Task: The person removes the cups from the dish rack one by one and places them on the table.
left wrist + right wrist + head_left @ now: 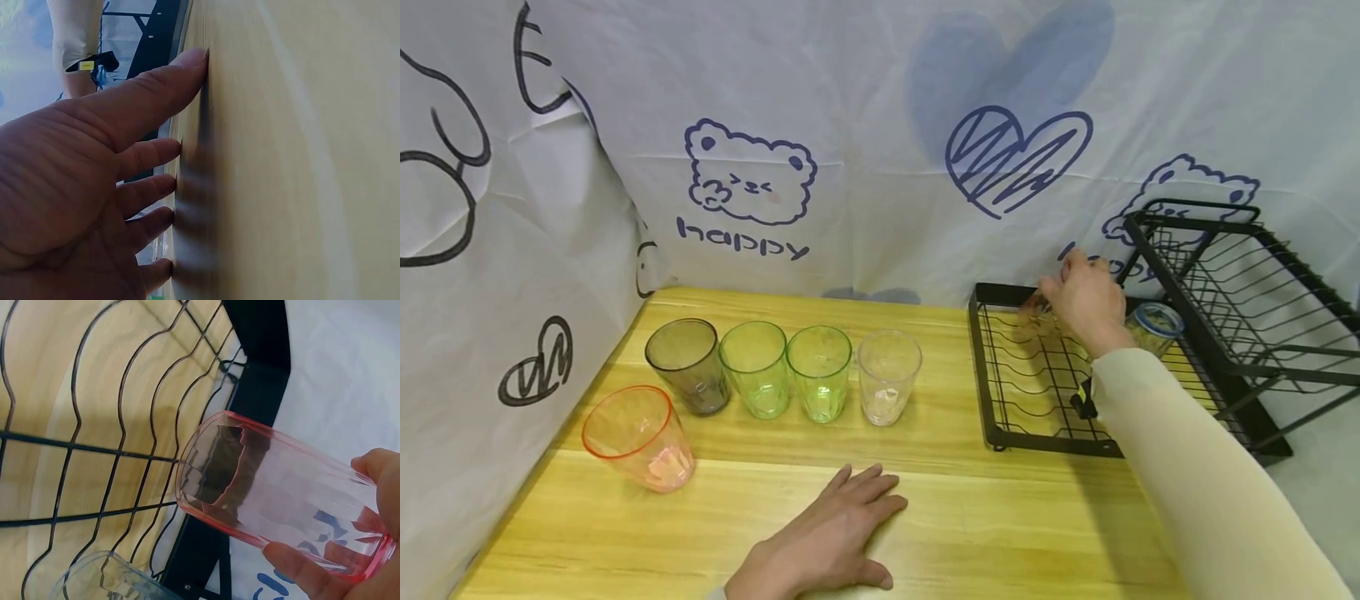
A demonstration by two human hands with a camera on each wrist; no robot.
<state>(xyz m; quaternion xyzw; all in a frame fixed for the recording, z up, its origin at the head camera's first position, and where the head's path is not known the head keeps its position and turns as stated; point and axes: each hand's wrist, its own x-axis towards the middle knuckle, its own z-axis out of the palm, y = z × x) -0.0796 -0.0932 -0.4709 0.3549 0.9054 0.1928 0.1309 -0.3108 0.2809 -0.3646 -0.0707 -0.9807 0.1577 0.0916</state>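
My right hand reaches over the back of the black wire rack and holds a clear pink cup. Fingers and thumb grip its base end, and the mouth points down at the rack wires. In the head view the cup shows only as a faint reddish blur beside the fingers. A clear blue-tinted cup stands in the rack, right of that hand. My left hand lies palm down at the table's front, fingers spread, holding nothing; its fingertips meet the wood in the left wrist view.
The black rack has a raised wire shelf on its right. Left of it stand a colourless cup, two green cups, a grey cup and an orange-rimmed cup. A printed cloth hangs behind.
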